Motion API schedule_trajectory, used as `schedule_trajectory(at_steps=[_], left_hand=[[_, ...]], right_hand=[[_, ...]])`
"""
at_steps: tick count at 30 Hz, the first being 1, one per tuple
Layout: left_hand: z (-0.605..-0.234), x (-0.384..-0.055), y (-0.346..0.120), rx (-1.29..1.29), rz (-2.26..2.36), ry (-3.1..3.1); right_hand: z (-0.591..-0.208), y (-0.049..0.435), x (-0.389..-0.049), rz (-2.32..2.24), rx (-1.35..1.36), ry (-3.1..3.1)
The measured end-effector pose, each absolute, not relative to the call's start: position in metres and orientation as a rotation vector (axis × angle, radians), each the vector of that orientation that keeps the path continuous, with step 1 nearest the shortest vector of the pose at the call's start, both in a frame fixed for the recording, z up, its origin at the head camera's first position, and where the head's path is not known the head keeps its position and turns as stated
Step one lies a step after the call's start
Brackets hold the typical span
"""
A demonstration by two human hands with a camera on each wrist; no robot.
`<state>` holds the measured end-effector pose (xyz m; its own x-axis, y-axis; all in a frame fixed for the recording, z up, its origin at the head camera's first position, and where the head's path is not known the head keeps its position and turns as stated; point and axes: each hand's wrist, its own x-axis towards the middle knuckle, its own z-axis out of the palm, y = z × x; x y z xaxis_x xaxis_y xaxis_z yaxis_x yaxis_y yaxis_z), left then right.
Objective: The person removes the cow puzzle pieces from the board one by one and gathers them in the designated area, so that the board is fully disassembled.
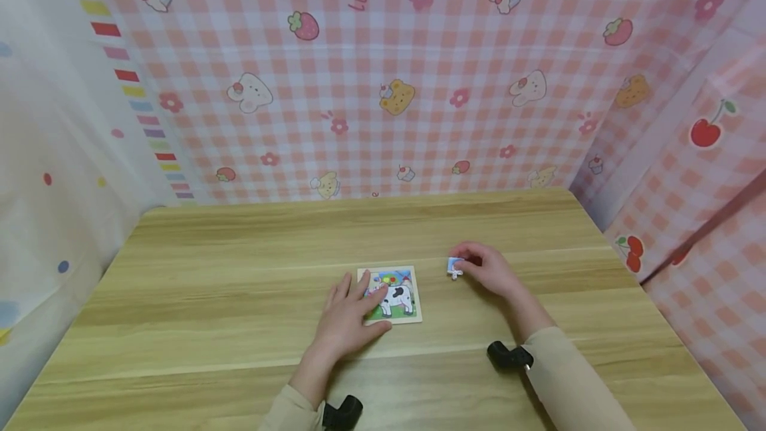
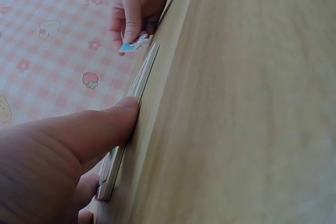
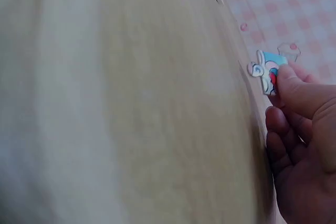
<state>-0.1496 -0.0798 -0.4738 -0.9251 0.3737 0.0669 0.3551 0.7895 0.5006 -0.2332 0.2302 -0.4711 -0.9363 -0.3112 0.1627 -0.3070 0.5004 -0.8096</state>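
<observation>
A small square wooden puzzle (image 1: 402,298) with a black-and-white cow picture lies flat on the table. My left hand (image 1: 347,321) rests over its left side with fingers spread and straight, and the thumb (image 2: 113,124) touches the board's near edge. To the right of the board, my right hand (image 1: 487,268) pinches a puzzle piece (image 3: 270,69) between thumb and fingers. That piece is light blue and white with a bit of red, and a knob sticks out from one side. In the head view the fingers cover part of it.
The wood-grain table (image 1: 209,298) runs back to a pink checked curtain (image 1: 359,151). More curtains hang along the left and right sides. A black wrist device (image 1: 344,412) sits at the left cuff, another black device (image 1: 509,356) at the right.
</observation>
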Motion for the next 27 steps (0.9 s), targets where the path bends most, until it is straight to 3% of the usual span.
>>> schedule_trajectory(at_steps=[27], left_hand=[[-0.473, -0.148, -0.081, 0.599, 0.824, 2.942]], right_hand=[[-0.484, 0.234, -0.243, -1.246, -0.584, 2.973]])
